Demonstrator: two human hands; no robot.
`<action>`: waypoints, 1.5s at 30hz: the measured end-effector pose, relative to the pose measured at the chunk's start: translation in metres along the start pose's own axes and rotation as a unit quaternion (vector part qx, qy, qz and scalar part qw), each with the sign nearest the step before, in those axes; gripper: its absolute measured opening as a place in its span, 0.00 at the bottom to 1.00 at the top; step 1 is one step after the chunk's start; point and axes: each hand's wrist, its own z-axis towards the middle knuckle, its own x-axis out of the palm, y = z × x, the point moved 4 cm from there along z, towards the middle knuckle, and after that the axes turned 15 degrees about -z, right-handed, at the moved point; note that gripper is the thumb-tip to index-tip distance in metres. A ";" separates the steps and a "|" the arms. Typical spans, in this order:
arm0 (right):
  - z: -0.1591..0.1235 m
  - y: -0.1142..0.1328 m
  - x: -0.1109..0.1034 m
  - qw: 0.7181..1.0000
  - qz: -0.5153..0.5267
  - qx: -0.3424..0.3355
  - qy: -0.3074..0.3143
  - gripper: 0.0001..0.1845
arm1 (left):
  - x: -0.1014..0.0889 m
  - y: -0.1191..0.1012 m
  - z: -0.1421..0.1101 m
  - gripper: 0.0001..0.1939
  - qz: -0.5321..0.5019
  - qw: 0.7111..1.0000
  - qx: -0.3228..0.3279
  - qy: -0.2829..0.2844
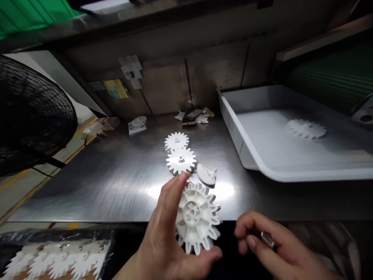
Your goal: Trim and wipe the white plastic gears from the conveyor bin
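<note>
My left hand (171, 233) is closed around the rim of a white plastic gear (192, 214), thumb below and fingers above. The gear is tilted up so its ribbed, hollow side with a central hub faces me. To its right, apart from the gear, my right hand (271, 245) is curled around a small tool with a metal end (267, 239); most of it is hidden in the fingers. Just beyond the held gear lie a white gear (181, 160), a second white gear (176, 140) behind it, and an off-white rounded piece (206, 174).
A grey tray (256, 155) at the right holds one white gear (306, 129). A phone (190, 116) and scraps lie at the back of the metal table (116, 175). Left stands a black fan (32, 112); below it, a lined box holds several white gears (64, 262).
</note>
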 end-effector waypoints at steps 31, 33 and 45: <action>0.005 0.021 0.007 0.987 0.157 0.035 -0.004 0.21 | 0.005 0.004 -0.003 0.66 -0.007 0.993 0.065 0.095; 0.004 0.020 0.008 0.982 0.182 0.045 0.004 0.22 | 0.004 0.010 -0.007 0.65 -0.058 0.994 0.029 0.090; 0.008 0.020 0.004 0.986 0.160 0.016 0.045 0.21 | 0.010 0.019 -0.012 0.64 -0.206 0.978 0.020 0.027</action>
